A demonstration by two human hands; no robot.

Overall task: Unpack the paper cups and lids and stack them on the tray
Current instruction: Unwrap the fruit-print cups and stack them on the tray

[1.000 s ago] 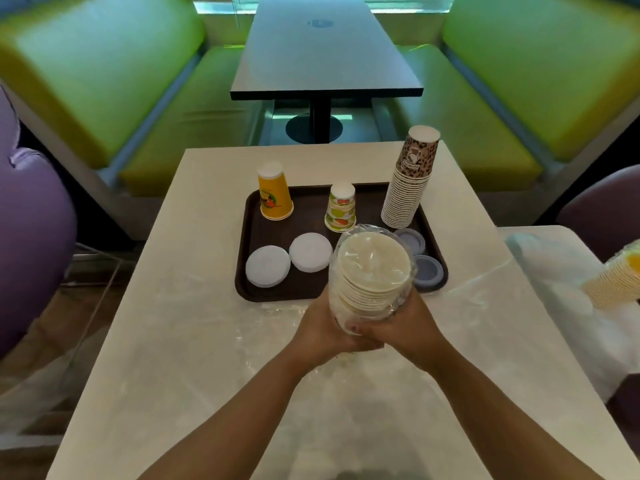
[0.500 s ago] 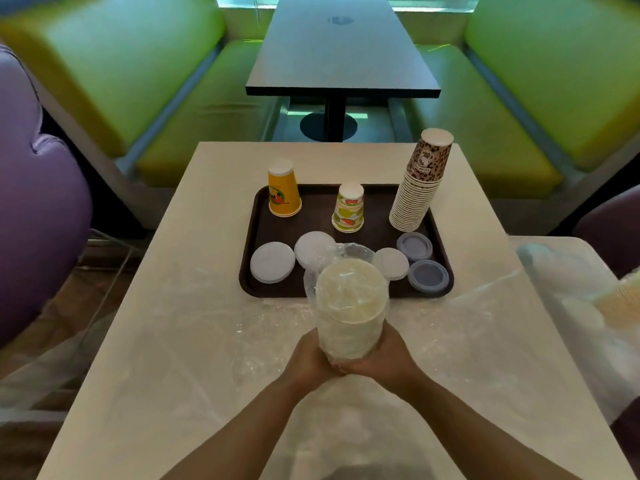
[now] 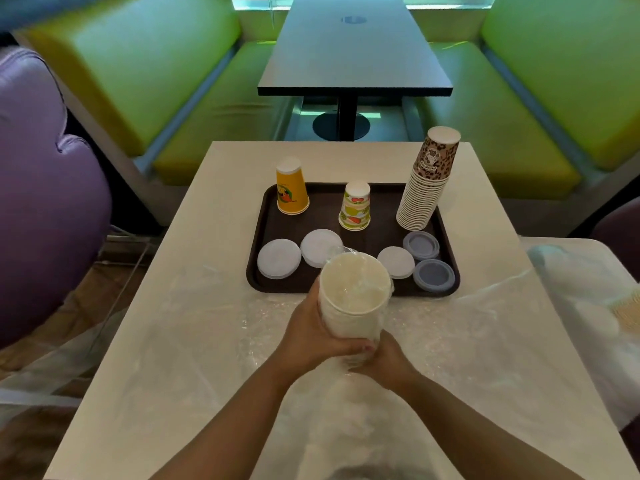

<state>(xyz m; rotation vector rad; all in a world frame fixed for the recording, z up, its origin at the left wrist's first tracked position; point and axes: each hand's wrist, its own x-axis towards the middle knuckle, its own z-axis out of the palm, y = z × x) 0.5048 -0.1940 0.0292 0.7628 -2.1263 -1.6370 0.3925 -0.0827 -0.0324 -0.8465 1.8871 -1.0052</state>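
Head view, both forearms enter from the near edge of the table [image 3: 145, 341], a pale top with clear plastic film [image 3: 207, 327] spread over its near half.

Right hand [image 3: 382, 362]: curled around the bottom of a wrapped stack of white lids [image 3: 353, 294], gripping the loose plastic wrap gathered there. Left hand [image 3: 311, 332]: fingers curled round the left side of the same stack, thumb across its lower front. Stack held above the table, tilted so its top faces the camera, just in front of the near edge of the tray [image 3: 346, 289]. Wrap is on the stack.

Tray: dark brown, sits at the middle of the table. Along its near edge, left to right: two white lids [image 3: 278, 258] [image 3: 320, 247], touching or overlapping; a third white lid [image 3: 395, 262] right of the held stack; two grey lids [image 3: 420, 245] [image 3: 433, 275] at the near right corner, one behind the other.

Far left corner: yellow cup [image 3: 292, 187] upside down. Centre: small fruit-print cup [image 3: 355, 206] upside down. Far right corner: tall stack of cups [image 3: 426, 181], upside down, leaning right, top one leopard print.

Right of the table: a second surface with plastic bag [image 3: 571, 289] and blurred cups [image 3: 628, 308] at the frame edge.

Beyond: dark table [image 3: 353, 53] between green benches [image 3: 121, 74]; purple seat [image 3: 45, 188] at left
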